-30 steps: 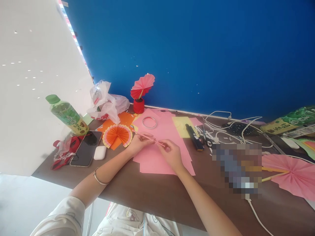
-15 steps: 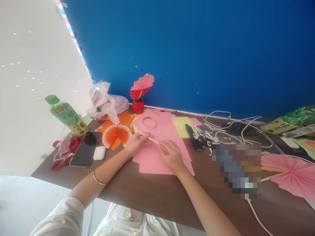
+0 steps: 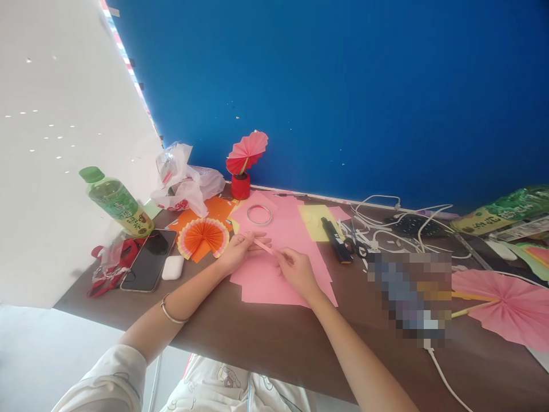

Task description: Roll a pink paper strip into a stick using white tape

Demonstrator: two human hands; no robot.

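A narrow pink paper strip (image 3: 265, 246) is stretched between my two hands, above a stack of pink paper sheets (image 3: 295, 280). My left hand (image 3: 237, 252) pinches its left end, with some fingers reaching out behind the strip. At the right end, the fingers of my right hand (image 3: 297, 272) are closed on the strip. A silver ring (image 3: 259, 222) lies on the pink sheets beyond my hands. Just left of my left hand is an orange pleated paper fan (image 3: 203, 237) with a yellow and pink edge.
Left: a green-capped bottle (image 3: 118, 203), phone (image 3: 150, 260), white case (image 3: 172, 268) and plastic bag (image 3: 184, 186). Behind: a paper flower (image 3: 247, 153) in a red pot (image 3: 241, 187). Right: a black tool (image 3: 337, 241), scissors (image 3: 357, 247), white cables (image 3: 424, 233) and a pink fan (image 3: 506, 303).
The strip now sits slightly lower at its right end. My right hand has shifted a little left and down, and the fingers of my left hand are spread further behind the strip.
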